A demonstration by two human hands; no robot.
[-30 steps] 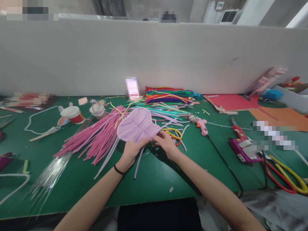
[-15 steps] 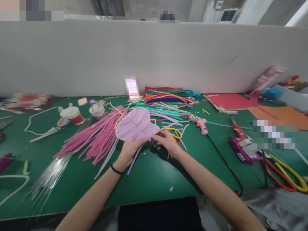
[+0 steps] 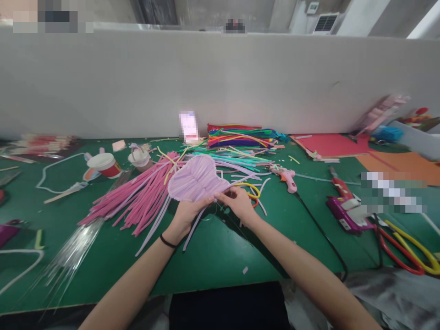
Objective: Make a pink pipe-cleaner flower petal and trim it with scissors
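A lilac heart-shaped panel (image 3: 195, 178) of pipe cleaners tilts above the table in front of me. My left hand (image 3: 189, 213) grips its lower edge, thumb on top. At the panel's lower right edge my right hand (image 3: 237, 201) is closed, thumb and forefinger pinched right beside the left thumb. A thin clear wire or thread loops below the fingertips; where it attaches is too small to make out. Just behind the right hand lie yellow-and-red scissor handles (image 3: 255, 189). Loose pink pipe cleaners (image 3: 137, 201) fan out left of the panel.
Multicoloured pipe cleaners (image 3: 237, 137) are stacked at the back by a phone (image 3: 189, 126). To the right lie a pink glue gun (image 3: 288, 178) with a black cord, a purple device (image 3: 347, 215) and large scissors (image 3: 402, 252). A paper cup (image 3: 106, 165) stands left, near thin metal wires (image 3: 77, 243).
The lilac panel has shifted very slightly right and down, and its tilt has changed a little. Both hands keep their grip; the right fingers have closed nearer the left thumb.
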